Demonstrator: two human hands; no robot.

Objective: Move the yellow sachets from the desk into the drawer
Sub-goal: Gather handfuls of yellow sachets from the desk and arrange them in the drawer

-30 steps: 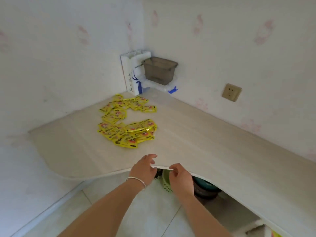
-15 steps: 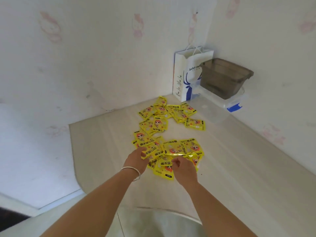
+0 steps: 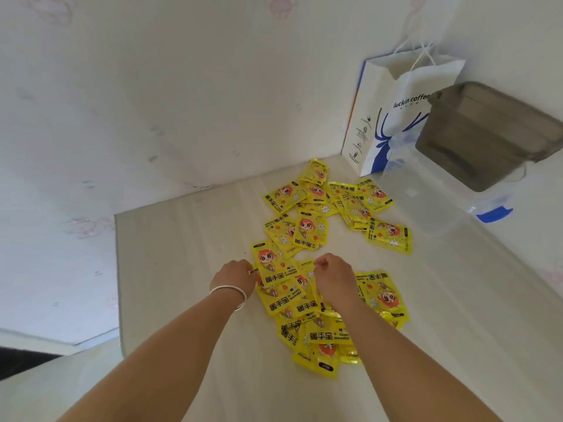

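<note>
Both hands down in the hand-warmer sachets (image 3: 304, 239) scattered on the bench (image 3: 182, 269). Left hand (image 3: 236, 277) grip pinches a sachet edge; right hand (image 3: 335, 280) curled closed on the pile, probably gathering a bunch (drawer not in view).

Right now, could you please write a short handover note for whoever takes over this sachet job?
Left hand: closed at the left edge of the yellow sachets, grip on one unclear.
Right hand: curled over the middle of the pile, contents hidden.
All visible sachets lie scattered on the desk, near the paper bag and plastic bin.
Done: nothing visibly moved.
Left: everything; the drawer is out of view.
</note>
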